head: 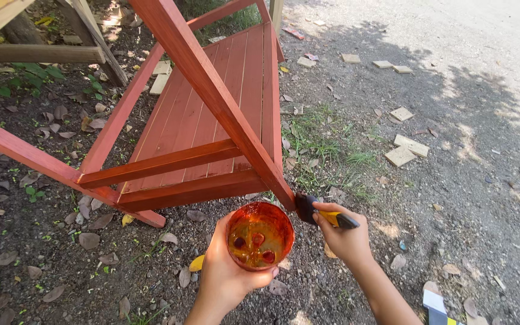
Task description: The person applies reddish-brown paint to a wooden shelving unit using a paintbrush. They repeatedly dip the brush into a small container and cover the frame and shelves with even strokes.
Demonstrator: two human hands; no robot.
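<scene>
The person's right hand [344,236] is closed around the yellow-and-black handle of a paintbrush [320,213], fingers wrapped over the top, and the dark bristles sit just past the knuckles, pressed against the lower end of a slanted red bar on the wooden bench frame [212,90]. The left hand [227,278] is wrapped around a small orange cup [260,235] from below and behind, holding it upright right beside the brush, nearly touching the bristles; a brownish-red liquid lies in its bottom.

To my eye the brush is working the very tip of that bar, the part nearest the ground. Doing this well would seem to call for a light load on the bristles, since the end grain sits low and any surplus would run off onto the dirt and dry leaves [61,241] underneath. Strokes drawn along the bar, away from the fist and up the slope, would likely blend better with the already red slats [224,102] beyond. The cup looks well placed: close under the working hand, level, so a drip falls into it or near it. Tilting it further toward the brush risks spilling. Scattered wood offcuts [404,150] lie off past the right hand on the gravel, well apart
</scene>
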